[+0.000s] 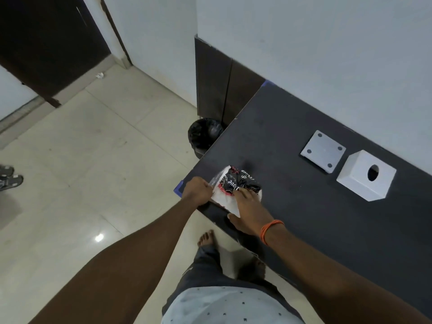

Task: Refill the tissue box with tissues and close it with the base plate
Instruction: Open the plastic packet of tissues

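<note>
A black, red and white plastic tissue pack (240,183) lies at the near left corner of the dark table (304,206). My left hand (197,189) pinches the pack's clear open edge. My right hand (250,211) grips white tissues (230,203) sticking out of the pack's near end. A white cube tissue box (361,181) with a round hole on top stands to the right. Its square white base plate (323,150), with dark pads at the corners, lies flat just behind and left of the box.
A bin lined with a black bag (204,135) stands on the floor beside the table's left edge. A white wall runs behind the table. Someone's shoes (9,176) show at the far left of the tiled floor.
</note>
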